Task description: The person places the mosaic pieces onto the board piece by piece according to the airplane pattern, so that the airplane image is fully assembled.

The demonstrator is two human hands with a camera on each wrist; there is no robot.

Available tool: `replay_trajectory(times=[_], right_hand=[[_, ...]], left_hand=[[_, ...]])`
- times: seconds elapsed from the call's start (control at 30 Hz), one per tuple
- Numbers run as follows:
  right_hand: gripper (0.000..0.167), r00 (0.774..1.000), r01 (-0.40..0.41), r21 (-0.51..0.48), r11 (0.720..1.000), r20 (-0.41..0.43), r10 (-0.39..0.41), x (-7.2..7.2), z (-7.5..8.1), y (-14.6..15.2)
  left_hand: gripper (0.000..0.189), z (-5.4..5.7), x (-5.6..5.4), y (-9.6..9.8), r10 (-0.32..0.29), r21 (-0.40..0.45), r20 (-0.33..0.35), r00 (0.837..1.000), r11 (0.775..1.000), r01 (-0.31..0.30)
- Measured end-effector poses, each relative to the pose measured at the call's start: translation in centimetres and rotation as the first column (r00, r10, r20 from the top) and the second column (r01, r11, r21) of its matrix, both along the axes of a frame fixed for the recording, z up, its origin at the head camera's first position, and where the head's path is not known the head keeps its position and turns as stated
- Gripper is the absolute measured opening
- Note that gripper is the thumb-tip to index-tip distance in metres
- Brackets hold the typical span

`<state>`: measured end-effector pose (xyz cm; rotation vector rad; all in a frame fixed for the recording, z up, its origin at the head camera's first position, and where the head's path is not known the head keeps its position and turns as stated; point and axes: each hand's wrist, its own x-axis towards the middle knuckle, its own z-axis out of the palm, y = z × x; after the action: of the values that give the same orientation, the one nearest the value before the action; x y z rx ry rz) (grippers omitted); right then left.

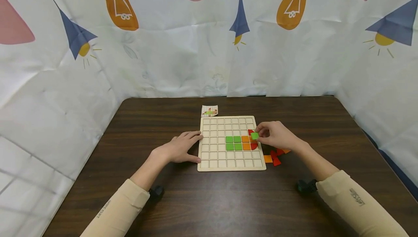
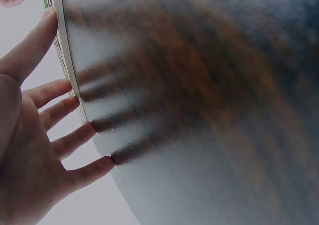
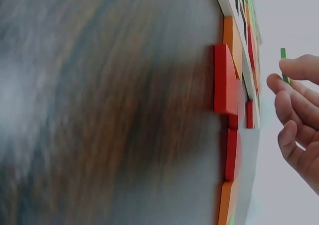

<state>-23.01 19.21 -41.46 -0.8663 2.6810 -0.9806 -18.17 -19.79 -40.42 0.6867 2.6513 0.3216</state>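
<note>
A pale wooden grid board (image 1: 213, 157) lies on the table. My left hand (image 1: 179, 148) rests at its left side with fingers spread; in the left wrist view the thumb and some fingertips touch the board's edge. Between thumb and fingers, my right hand (image 1: 277, 135) pinches a green square tile (image 1: 254, 136), over the right part of the board. In the right wrist view this tile (image 3: 283, 53) is edge-on and raised above the board. Green squares (image 1: 233, 143), orange squares (image 1: 245, 143) and red rounded pieces (image 1: 254, 146) fill cells there, the rightmost ones partly hidden by the held tile.
Right of the board lie loose pieces: an orange square (image 1: 268, 159), several red pieces (image 1: 276, 160) and another orange one (image 1: 286, 151), partly under the right hand. A small pattern card (image 1: 209, 110) lies behind the board. A printed white curtain (image 1: 183, 62) stands behind the dark table (image 1: 209, 200).
</note>
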Motion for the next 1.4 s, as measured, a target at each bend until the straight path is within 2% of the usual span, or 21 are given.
replay_trajectory(times=[0.4,0.87,1.17,1.4], right_hand=[[0.023,1.0,0.01,-0.03,1.0,0.019,-0.009,0.2,-0.3,-2.3],[0.022,0.999,0.033,-0.062,0.998,-0.029,-0.035,0.3,-0.9,-5.1],[0.021,1.0,0.001,-0.08,0.997,-0.007,-0.001,0.5,-0.9,-7.2],[0.022,1.0,-0.005,-0.053,0.999,-0.018,0.004,0.5,-0.9,-8.8]], left_hand=[[0.091,0.0,-0.2,-0.1,-0.01,-0.006,0.003,1.0,1.0,0.01],[0.09,0.0,-0.1,-0.1,-0.009,-0.004,-0.001,1.0,1.0,0.009],[0.09,0.1,-0.1,0.0,-0.016,0.003,-0.002,1.0,1.0,0.016],[0.09,0.2,-0.1,0.1,-0.01,-0.003,0.007,1.0,1.0,0.01]])
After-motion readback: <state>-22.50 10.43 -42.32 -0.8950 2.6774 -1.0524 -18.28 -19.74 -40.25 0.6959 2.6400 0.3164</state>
